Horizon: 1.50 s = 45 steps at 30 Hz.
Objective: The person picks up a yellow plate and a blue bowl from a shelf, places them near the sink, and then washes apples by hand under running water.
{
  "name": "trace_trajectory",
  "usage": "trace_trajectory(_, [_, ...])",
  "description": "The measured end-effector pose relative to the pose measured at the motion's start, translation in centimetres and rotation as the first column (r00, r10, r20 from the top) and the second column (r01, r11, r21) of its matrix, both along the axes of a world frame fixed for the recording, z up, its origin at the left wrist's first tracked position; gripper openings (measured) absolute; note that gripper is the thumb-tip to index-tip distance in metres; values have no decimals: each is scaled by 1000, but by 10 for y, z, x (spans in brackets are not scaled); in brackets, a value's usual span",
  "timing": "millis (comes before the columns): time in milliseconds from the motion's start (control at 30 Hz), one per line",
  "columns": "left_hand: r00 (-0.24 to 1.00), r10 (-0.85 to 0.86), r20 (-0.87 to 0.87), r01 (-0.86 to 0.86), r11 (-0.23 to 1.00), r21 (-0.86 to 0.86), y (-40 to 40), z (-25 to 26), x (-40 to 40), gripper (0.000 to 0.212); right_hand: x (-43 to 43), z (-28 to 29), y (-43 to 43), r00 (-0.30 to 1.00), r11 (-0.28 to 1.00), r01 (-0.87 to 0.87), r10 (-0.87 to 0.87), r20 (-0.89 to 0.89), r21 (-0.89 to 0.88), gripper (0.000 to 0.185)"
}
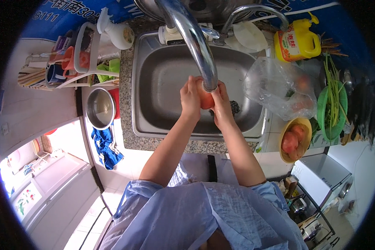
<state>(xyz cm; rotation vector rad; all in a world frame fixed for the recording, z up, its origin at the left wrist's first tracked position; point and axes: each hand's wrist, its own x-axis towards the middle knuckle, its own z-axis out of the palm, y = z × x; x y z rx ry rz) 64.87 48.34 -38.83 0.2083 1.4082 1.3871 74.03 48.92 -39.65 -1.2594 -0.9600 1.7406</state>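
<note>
Between both hands a round red tomato (pixel 207 100) is held right under the spout of the chrome faucet (pixel 196 40), over the stainless steel sink (pixel 165 78). My left hand (pixel 190 100) wraps its left side, and my right hand (pixel 222 104) its right side. The spout's end hides the top of the tomato in part. A dark scouring ball (pixel 234 107) lies in the basin just behind my right hand. To the right, a yellow bowl (pixel 282 137) contains several reddish tomatoes (pixel 290 142). A clear plastic bag (pixel 268 82) with red produce inside lies at the sink's right rim.
A green basket (pixel 326 125) of long green vegetables and a yellow jug (pixel 300 40) stand at right. At left are a white spray bottle (pixel 120 35), a storage rack (pixel 78 70) and a metal basin (pixel 100 107). A second faucet (pixel 256 9) curves behind the sink.
</note>
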Motion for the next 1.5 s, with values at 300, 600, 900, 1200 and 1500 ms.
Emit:
trace_trajectory(300, [879, -172, -445, 344, 875, 340, -19, -18, 13, 42, 8, 24, 23, 965, 867, 212, -259, -44, -452, 46])
trace_trajectory(600, [926, -118, -360, 228, 932, 282, -8, -6, 5, 36, -7, 28, 17, 943, 865, 177, -285, -170, -470, 39])
trace_trajectory(900, [883, -92, -459, 111, 994, 15, 5, 9, 10, 26, -14, 13, 13, 969, 925, 228, -247, -25, -302, 39])
trace_trajectory(1200, [508, -136, -851, 595, 770, 232, -15, -12, -27, 45, -12, 3, 34, 993, 823, 45, -101, -67, -567, 42])
trace_trajectory(1500, [981, 172, 88, -154, 972, -179, 19, 14, -23, 21, -42, 12, 12, 999, 997, 23, -25, -26, -74, 39])
